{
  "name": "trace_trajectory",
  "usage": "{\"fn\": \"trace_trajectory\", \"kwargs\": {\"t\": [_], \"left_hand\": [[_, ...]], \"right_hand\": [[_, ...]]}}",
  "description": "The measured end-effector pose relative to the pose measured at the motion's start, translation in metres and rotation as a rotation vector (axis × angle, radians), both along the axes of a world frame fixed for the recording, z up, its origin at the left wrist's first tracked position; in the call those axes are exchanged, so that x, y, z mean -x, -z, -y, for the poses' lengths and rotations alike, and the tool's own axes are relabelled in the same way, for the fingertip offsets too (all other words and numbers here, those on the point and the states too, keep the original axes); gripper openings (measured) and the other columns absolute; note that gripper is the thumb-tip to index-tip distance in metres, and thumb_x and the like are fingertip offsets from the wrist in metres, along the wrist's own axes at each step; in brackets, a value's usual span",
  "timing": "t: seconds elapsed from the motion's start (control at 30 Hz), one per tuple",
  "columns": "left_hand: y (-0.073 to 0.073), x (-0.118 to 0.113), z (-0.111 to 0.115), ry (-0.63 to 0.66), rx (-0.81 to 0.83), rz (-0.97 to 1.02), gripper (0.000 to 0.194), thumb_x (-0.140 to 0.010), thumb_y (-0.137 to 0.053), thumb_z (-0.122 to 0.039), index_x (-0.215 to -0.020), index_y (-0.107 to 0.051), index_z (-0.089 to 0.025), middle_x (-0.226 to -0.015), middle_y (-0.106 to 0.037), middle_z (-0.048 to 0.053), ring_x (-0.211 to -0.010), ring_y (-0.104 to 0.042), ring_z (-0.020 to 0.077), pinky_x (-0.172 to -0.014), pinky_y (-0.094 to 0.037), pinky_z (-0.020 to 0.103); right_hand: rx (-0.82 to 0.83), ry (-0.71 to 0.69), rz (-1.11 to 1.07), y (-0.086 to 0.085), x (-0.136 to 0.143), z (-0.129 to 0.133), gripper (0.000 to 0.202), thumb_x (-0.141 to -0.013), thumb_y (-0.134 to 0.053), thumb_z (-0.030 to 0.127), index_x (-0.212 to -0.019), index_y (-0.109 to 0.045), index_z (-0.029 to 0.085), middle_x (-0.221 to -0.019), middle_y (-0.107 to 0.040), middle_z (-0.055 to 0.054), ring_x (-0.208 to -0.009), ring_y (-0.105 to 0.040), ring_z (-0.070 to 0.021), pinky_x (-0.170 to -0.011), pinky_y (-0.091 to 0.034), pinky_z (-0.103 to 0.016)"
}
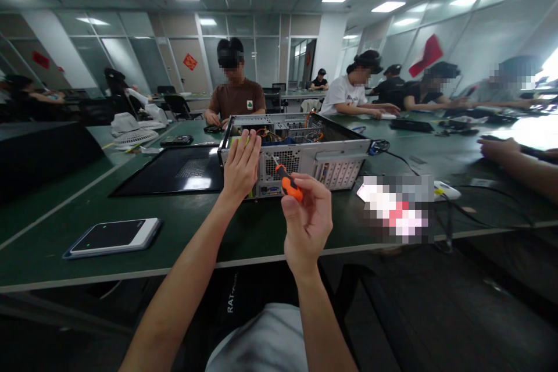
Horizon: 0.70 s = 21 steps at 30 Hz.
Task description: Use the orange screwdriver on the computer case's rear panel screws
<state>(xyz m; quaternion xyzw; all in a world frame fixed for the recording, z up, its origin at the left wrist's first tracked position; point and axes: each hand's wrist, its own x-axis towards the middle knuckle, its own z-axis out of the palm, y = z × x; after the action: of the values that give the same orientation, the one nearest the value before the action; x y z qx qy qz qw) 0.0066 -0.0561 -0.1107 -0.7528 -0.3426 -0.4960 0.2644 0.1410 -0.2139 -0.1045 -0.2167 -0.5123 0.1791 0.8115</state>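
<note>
A computer case [342, 154] lies on its side on the green table, its upper side uncovered so that boards and cables show. Its metal back panel faces me. My left hand [242, 163] rests flat against the left part of that panel, fingers stretched out and reaching the top edge. In my right hand [308, 215] is a screwdriver [288, 182] with an orange and black handle, pinched between thumb and fingers. The screwdriver's shaft points up and left at the panel beside the round vent grille [285, 163]. Whether the tip touches a screw is too small to tell.
A black side panel [170, 171] lies left of the case. Nearer me is a white-framed device [113, 236] with a dark face. To the right are a blurred-out phone-like object [392, 206] and cables [488, 200]. A co-worker [238, 96] sits opposite; others work along the tables.
</note>
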Motion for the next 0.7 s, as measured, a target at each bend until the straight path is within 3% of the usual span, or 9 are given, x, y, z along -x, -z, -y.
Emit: {"fn": "trace_trajectory", "kwargs": {"t": [0.2,0.4,0.7], "left_hand": [[0.006,0.002,-0.004,-0.108,-0.020,0.032,0.042,-0.106,-0.038,-0.023,-0.144,-0.056,-0.020,-0.153,-0.055,0.013,-0.153,-0.035,0.0259,-0.129,-0.018,0.054],[0.007,0.005,-0.002,-0.146,-0.044,0.127,0.035,-0.105,-0.042,-0.024,-0.132,-0.064,-0.023,-0.147,-0.061,0.013,-0.153,-0.034,0.0291,-0.128,-0.004,0.065],[0.004,0.036,0.004,-0.142,-0.017,0.179,0.034,-0.106,-0.041,-0.032,-0.130,-0.063,-0.021,-0.146,-0.059,0.015,-0.150,-0.039,0.0302,-0.125,-0.020,0.059]], "right_hand": [[-0.003,0.170,-0.106,-0.006,-0.016,0.005,0.021,-0.093,-0.069,0.038,-0.107,-0.064,0.024,-0.112,-0.064,-0.005,-0.103,-0.068,-0.0208,-0.094,-0.059,-0.045],[-0.005,0.131,-0.164,-0.009,-0.027,0.008,0.020,-0.094,-0.068,0.039,-0.108,-0.067,0.024,-0.110,-0.066,-0.005,-0.097,-0.069,-0.0178,-0.084,-0.061,-0.037],[0.016,0.158,-0.183,-0.009,-0.034,0.009,0.020,-0.093,-0.068,0.039,-0.107,-0.066,0.024,-0.110,-0.066,-0.004,-0.098,-0.070,-0.0183,-0.081,-0.062,-0.035]]}}
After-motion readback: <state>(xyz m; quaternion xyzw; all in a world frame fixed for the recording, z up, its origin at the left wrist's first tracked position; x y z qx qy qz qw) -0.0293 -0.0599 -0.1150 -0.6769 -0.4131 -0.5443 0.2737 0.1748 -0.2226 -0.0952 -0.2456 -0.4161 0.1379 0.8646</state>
